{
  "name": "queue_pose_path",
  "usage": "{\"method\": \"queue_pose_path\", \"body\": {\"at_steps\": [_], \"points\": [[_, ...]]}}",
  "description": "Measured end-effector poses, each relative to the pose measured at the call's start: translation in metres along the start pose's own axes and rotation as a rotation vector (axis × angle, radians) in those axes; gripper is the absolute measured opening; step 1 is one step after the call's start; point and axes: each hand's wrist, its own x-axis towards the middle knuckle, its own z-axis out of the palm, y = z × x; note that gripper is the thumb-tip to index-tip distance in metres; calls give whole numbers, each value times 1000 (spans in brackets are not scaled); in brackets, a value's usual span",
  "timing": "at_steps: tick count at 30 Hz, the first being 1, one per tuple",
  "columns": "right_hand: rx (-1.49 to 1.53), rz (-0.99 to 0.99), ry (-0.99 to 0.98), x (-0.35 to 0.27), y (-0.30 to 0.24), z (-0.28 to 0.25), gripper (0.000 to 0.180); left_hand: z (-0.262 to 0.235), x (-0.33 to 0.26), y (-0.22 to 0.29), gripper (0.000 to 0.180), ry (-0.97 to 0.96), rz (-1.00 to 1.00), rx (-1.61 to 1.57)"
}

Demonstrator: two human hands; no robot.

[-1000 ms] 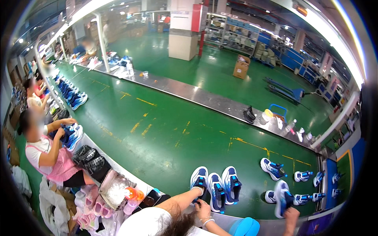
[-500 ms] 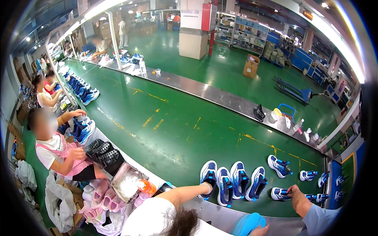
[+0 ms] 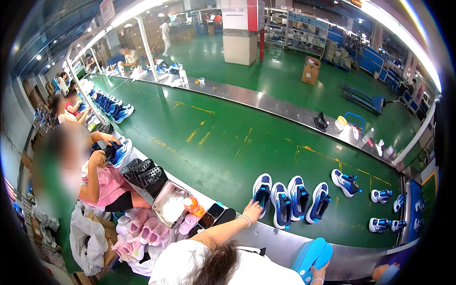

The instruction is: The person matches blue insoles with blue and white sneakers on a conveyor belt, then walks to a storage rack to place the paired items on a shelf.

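Observation:
My left hand reaches to the heel opening of the nearest blue-and-white sneaker, its fingers stretched out and touching the collar. Fingertips are partly hidden at the shoe's opening. Low in the view, my right hand grips a stack of bright blue insoles by one end, over the metal edge. Right of my left hand, more matching sneakers stand in a row on the green conveyor belt, toes pointing away from me.
Beside my left arm are a box with white filling, an orange bottle, a phone and pink shoes. A co-worker sits at left near black shoes. Another person's hand shows at lower right.
My left hand has drawn back slightly from inside the sneaker. The right-hand co-worker's hand has withdrawn from the belt, and the sneaker it touched is gone from there. The view has shifted.

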Motion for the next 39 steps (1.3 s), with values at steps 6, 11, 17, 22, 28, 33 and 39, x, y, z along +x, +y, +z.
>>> {"method": "queue_pose_path", "body": {"at_steps": [6, 11, 17, 22, 28, 33, 39], "points": [[-132, 2, 69, -37, -42, -16, 82, -17, 34, -6, 40, 394, -14, -48], [-449, 196, 76, -51, -69, -41, 82, -24, 47, 17, 60, 322, -12, -632], [-235, -58, 113, -54, -133, -54, 48, 6, 86, 24, 75, 73, -12, -781], [273, -217, -526, -24, -210, 4, 27, 8, 82, 36, 51, 204, -127, -727], [354, -233, -970, 25, -282, 63, 19, -19, 87, 29, 29, 236, -191, -606], [-277, -461, -743, 64, -291, 149, 33, -13, 89, 17, 32, 168, -77, -407], [-577, -593, -335, 33, -320, 192, 22, -26, 80, 17, 30, 66, -89, -448]]}}
